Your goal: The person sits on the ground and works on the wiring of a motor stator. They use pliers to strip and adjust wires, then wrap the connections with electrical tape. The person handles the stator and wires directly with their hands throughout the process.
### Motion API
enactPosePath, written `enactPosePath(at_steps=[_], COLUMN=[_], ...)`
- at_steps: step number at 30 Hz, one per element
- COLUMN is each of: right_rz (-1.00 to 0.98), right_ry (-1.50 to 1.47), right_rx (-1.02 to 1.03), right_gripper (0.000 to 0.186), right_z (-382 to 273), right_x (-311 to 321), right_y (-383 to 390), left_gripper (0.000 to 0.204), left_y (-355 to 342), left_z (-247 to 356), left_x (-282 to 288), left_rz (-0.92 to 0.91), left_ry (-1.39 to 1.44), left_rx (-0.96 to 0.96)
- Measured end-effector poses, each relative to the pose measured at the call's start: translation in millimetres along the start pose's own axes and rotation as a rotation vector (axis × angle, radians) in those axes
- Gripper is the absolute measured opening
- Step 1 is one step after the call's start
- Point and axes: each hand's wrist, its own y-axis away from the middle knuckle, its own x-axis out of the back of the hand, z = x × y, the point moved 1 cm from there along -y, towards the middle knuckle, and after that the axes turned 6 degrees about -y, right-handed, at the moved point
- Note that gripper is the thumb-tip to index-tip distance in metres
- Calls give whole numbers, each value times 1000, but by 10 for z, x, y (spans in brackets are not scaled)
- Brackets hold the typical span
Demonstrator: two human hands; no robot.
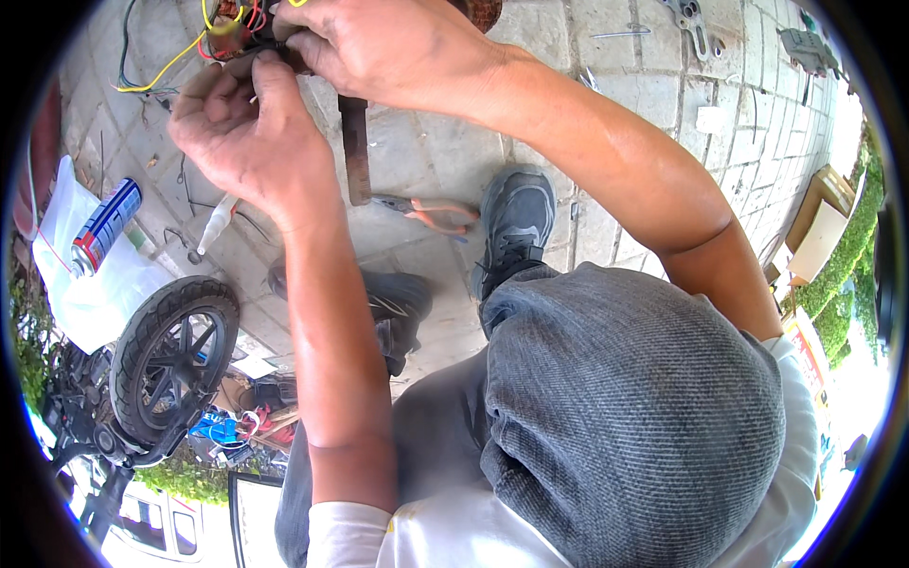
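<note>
At the top of the head view, my left hand [251,151] pinches among a bundle of coloured wires [156,78], yellow, red and dark, at a dark assembly [232,33]. My right hand [388,52] reaches in from the right, its fingers closed at the same bundle beside the left fingertips; the exact piece held is hidden. A dark metal bar or tube [356,161] extends downward below my hands. Pliers with orange handles [440,215] lie at its lower end on the pavers. A white pointed tube [220,224] lies below my left hand.
Paved ground [625,95] holds metal tools [696,28] at upper right. A spray can [104,222] lies on a plastic bag [66,298] at left, near a wheel [170,355]. Cardboard boxes [814,227] stand at right. Grey fabric [634,407] fills the lower right; my shoe [516,213] is centre.
</note>
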Motion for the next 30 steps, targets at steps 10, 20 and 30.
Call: enactPosePath(at_steps=[10, 20, 30], right_rz=[226, 109, 20], right_ry=[-36, -154, -338], right_rx=[102, 105, -45], right_gripper=[20, 22, 37], right_z=[132, 99, -63], right_x=[-124, -64, 145], right_y=[35, 42, 145], left_gripper=[20, 20, 24], left_y=[118, 66, -7], left_z=[217, 239, 26], left_x=[23, 25, 25], left_rz=[-39, -157, -186], left_ry=[-105, -160, -52], left_rx=[310, 330, 234])
